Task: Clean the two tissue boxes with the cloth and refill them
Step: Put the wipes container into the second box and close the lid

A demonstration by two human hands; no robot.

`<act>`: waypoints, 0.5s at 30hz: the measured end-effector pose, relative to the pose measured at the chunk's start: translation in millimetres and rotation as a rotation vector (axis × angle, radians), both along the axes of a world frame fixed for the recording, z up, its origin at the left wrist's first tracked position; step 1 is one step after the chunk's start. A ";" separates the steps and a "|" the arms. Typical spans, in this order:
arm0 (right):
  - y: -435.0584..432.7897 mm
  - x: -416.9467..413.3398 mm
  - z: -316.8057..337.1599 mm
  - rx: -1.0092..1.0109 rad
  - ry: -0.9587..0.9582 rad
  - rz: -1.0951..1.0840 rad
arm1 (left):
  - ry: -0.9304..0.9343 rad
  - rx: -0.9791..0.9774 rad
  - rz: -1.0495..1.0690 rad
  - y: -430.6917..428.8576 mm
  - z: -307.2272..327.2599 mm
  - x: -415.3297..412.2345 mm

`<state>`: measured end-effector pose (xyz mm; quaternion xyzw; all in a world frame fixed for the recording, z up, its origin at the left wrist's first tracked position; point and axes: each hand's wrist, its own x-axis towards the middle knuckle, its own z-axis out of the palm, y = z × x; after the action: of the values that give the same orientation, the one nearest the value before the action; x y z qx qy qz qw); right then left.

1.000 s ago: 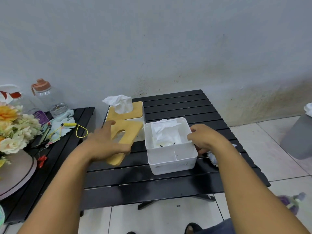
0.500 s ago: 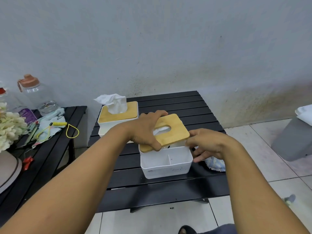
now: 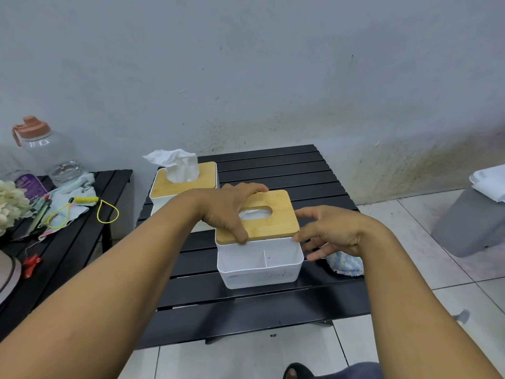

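A white tissue box (image 3: 259, 265) stands at the middle of the black slatted table (image 3: 246, 310). Its wooden lid (image 3: 276, 221) lies flat on top, white tissue showing in the oval slot. My left hand (image 3: 229, 212) grips the lid's left side, thumb on the front edge and fingers over the back. My right hand (image 3: 328, 232) touches the lid's right edge with relaxed fingers. The second tissue box (image 3: 185, 184) stands behind on the left, lid on, tissue sticking up. A blue and white cloth (image 3: 345, 265) lies crumpled on the table behind my right hand.
A second black table (image 3: 68, 258) on the left carries a clear jug (image 3: 45, 149), pale flowers (image 3: 12, 203), a light cloth and a yellow cord. A grey bin (image 3: 475, 217) stands on the tiled floor at the right. The wall runs close behind the tables.
My left hand carried the wooden lid from the left over the open box and set it down flat on top. My right hand shifted from the box's rim to the lid's right edge.
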<state>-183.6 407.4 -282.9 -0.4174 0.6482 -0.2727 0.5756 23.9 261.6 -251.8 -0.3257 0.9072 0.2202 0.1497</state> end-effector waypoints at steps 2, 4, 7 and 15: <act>-0.1 0.3 0.6 -0.006 -0.020 -0.007 | -0.024 -0.010 -0.003 -2.6 -0.7 2.4; -1.6 1.7 1.3 -0.016 -0.049 -0.027 | -0.031 -0.024 -0.010 -3.2 -1.1 3.9; -5.1 4.7 0.2 -0.031 -0.061 -0.083 | -0.038 -0.038 -0.019 -2.4 -1.1 4.8; -13.1 10.5 -8.2 -0.050 0.059 -0.147 | 0.008 0.011 0.021 1.6 -2.9 10.5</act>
<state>-173.1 394.3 -291.2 -0.3909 0.6867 -0.3179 0.5239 34.4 263.2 -254.7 -0.3334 0.9031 0.2282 0.1455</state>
